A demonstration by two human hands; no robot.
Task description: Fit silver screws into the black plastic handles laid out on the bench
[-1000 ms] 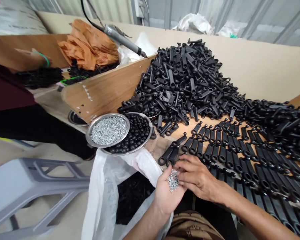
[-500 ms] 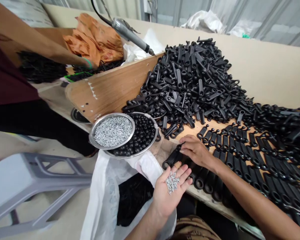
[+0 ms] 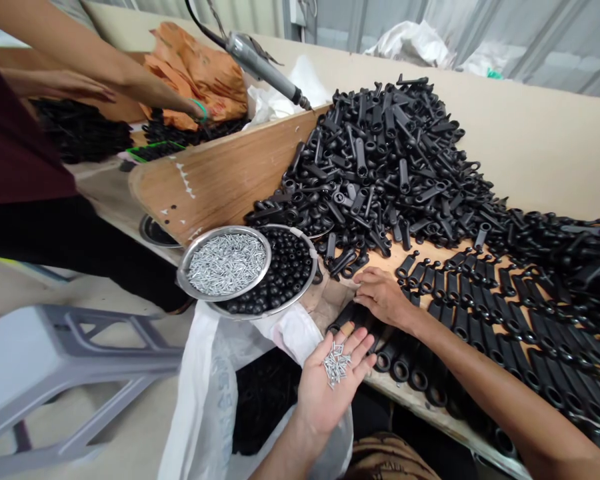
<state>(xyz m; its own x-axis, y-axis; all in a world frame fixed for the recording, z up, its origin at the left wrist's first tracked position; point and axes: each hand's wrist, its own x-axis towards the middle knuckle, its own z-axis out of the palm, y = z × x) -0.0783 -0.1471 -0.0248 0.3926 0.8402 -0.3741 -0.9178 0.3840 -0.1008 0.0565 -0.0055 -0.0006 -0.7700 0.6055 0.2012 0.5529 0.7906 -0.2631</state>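
Observation:
My left hand point(image 3: 325, 390) is held palm up at the table's edge, its fingers outstretched, with a small heap of silver screws point(image 3: 337, 364) lying in the palm. Over the near end of a row of black crank-like arms point(image 3: 401, 369), my right hand point(image 3: 384, 297) has its fingertips drawn together against the far end of one arm. Whatever those fingertips pinch is hidden. A metal bowl of screws point(image 3: 226, 264) rests partly over a larger bowl of round black knobs point(image 3: 293, 263), left of my right hand.
A large pile of loose black arms point(image 3: 385, 153) rises behind the rows. A wooden divider point(image 3: 215, 177) stands left, beneath a hanging power screwdriver point(image 3: 265, 67). A white sack point(image 3: 200, 400), a grey stool point(image 3: 25, 360) and a co-worker's arm point(image 3: 125, 73) are also there.
My right hand has shifted slightly left, its fingers drawn closer together. My left hand with the screws has moved slightly left and down. A co-worker's second hand has come into view.

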